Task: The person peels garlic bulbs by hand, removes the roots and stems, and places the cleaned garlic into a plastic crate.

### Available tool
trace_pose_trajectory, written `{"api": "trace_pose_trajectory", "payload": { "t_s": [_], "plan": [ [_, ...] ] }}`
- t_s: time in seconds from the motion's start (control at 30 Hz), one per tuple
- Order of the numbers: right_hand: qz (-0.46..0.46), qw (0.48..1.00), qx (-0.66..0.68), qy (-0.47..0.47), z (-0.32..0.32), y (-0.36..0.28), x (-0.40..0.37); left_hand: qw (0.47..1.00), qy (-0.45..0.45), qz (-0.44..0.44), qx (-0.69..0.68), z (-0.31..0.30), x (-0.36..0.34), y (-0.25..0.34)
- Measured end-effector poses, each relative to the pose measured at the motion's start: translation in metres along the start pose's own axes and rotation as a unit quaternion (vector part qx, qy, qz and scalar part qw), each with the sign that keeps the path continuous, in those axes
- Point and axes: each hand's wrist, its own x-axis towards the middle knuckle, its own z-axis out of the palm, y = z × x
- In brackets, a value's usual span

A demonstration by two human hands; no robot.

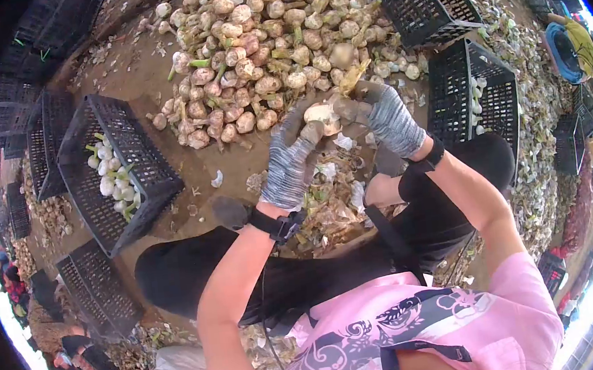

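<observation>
Between my gloved hands is a garlic bulb [321, 115], pale and partly peeled. My left hand [289, 156], in a grey knit glove with a dirty palm, is closed round the bulb from the left, thumb across its near side. From the other side my right hand [384, 114], gloved alike, pinches at the bulb near its dry yellowish stalk [355, 78]; its fingertips are partly hidden. Just beyond both hands lies a large heap of unpeeled garlic [256, 60]. Loose papery skins [334, 203] cover the ground below them, between my legs.
On the left, a black plastic crate [152, 163] holds several clean white garlic bulbs [113, 174]. Another black crate [452, 91] with white bulbs stands close on the right. More crates [429, 1] stand at the back right. Garlic peelings [530, 162] spread along the right.
</observation>
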Motion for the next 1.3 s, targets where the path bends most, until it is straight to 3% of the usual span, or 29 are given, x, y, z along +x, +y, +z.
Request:
{"api": "trace_pose_trajectory", "payload": {
  "t_s": [0.1, 0.17, 0.2, 0.23, 0.33, 0.47, 0.5, 0.53, 0.57, 0.63, 0.73, 0.8, 0.83, 0.9, 0.93, 0.97, 1.03, 1.1, 1.17, 1.23, 1.3],
  "plan": [
    [0.022, 0.999, 0.022, -0.02, -0.006, 0.011, -0.003, 0.999, 0.016, -0.011, -0.037, 0.005, -0.003, 0.003],
    [0.029, 0.998, 0.012, -0.046, -0.005, 0.012, -0.002, 0.984, 0.012, -0.084, -0.153, -0.001, 0.0, 0.003],
    [0.027, 0.997, 0.03, -0.063, -0.005, 0.009, -0.005, 0.976, 0.087, -0.12, -0.161, 0.001, 0.001, -0.001],
    [0.026, 0.995, 0.048, -0.081, -0.002, 0.006, -0.006, 0.975, 0.09, -0.12, -0.161, 0.002, 0.002, 0.0],
    [0.052, 0.991, 0.062, -0.106, 0.004, 0.003, -0.009, 0.955, 0.171, -0.242, -0.019, 0.0, 0.01, -0.003],
    [0.05, 0.991, 0.093, -0.081, 0.015, 0.018, -0.012, 0.946, 0.197, -0.258, 0.02, -0.011, 0.01, -0.008],
    [0.044, 0.989, 0.133, -0.046, 0.018, 0.024, -0.012, 0.958, 0.185, -0.212, 0.051, -0.01, 0.009, -0.008],
    [0.1, 0.991, 0.027, -0.082, 0.014, 0.016, -0.009, 0.968, 0.171, -0.164, 0.081, -0.009, 0.008, -0.009],
    [0.101, 0.991, 0.027, -0.082, 0.017, 0.012, -0.008, 0.975, 0.157, -0.116, 0.11, -0.008, 0.007, -0.01],
    [0.14, 0.971, 0.184, -0.059, 0.026, 0.007, -0.009, 0.974, 0.148, -0.129, 0.112, -0.011, 0.007, -0.013],
    [0.118, 0.989, 0.066, -0.051, 0.024, 0.033, -0.011, 0.985, 0.089, -0.099, 0.11, -0.014, 0.009, -0.018],
    [0.038, 0.996, 0.016, -0.075, 0.017, 0.029, -0.016, 0.937, 0.102, 0.209, 0.259, -0.003, 0.013, -0.032],
    [0.039, 0.996, 0.016, -0.074, 0.02, 0.025, -0.019, 0.938, 0.101, 0.208, 0.259, -0.004, 0.012, -0.028],
    [0.099, 0.993, -0.036, -0.059, 0.025, 0.02, -0.02, 0.957, 0.079, 0.076, 0.27, -0.009, 0.007, -0.019],
    [0.18, 0.955, 0.232, -0.036, 0.03, 0.016, -0.018, 0.958, 0.09, 0.091, 0.258, -0.007, 0.007, -0.017],
    [0.181, 0.955, 0.233, -0.035, 0.034, 0.018, -0.019, 0.958, 0.089, 0.089, 0.259, -0.006, 0.007, -0.014],
    [0.123, 0.986, 0.113, 0.009, 0.041, 0.022, -0.022, 0.912, 0.131, -0.022, 0.389, -0.01, 0.009, -0.003],
    [0.172, 0.983, 0.036, -0.046, 0.031, 0.015, -0.019, 0.93, 0.108, -0.053, 0.349, -0.029, 0.014, -0.008],
    [0.16, 0.981, 0.082, -0.07, 0.027, 0.003, -0.017, 0.943, 0.072, -0.297, 0.132, -0.04, 0.022, -0.003],
    [0.11, 0.992, 0.049, -0.038, 0.027, 0.021, -0.022, 0.948, 0.083, -0.266, 0.151, -0.04, 0.021, -0.01],
    [0.211, 0.954, 0.181, -0.114, 0.021, 0.011, -0.02, 0.948, 0.005, -0.298, 0.114, -0.043, 0.023, -0.012]
  ]
}}
